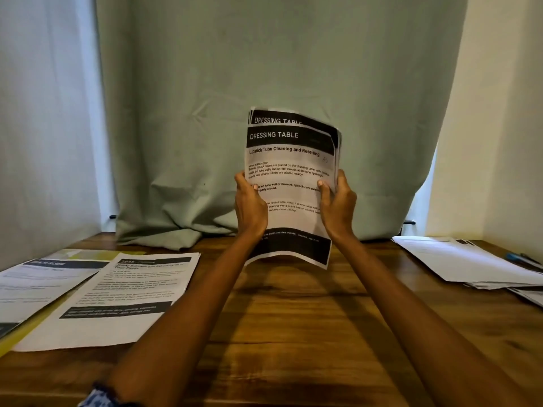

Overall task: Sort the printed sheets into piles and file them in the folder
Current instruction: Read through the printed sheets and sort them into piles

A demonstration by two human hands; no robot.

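- Both forearms reach out from the bottom edge, a patterned blue cuff showing at the left wrist.
- Left hand (249,205) grips the left edge of a sheaf of "DRESSING TABLE" sheets (291,174), thumb curled over the front; right hand (338,201) grips the right edge the same way.
- That sheaf stands upright, lifted off the wooden worktop (293,318), its top edges uneven, so it looks as though it is being squared up.
- On the left lies a sorted sheet with black header (117,295), and beside it another printed pile (44,286) resting on a yellow-green folder (17,342).
- To the right sits a loose stack of white papers (470,262), some apparently face down, with a blue pen (520,258) just beside it.
- Judged from this, sorting is partly done: two piles are laid out, one is in hand, the right stack seems unsorted, and nothing looks filed yet.
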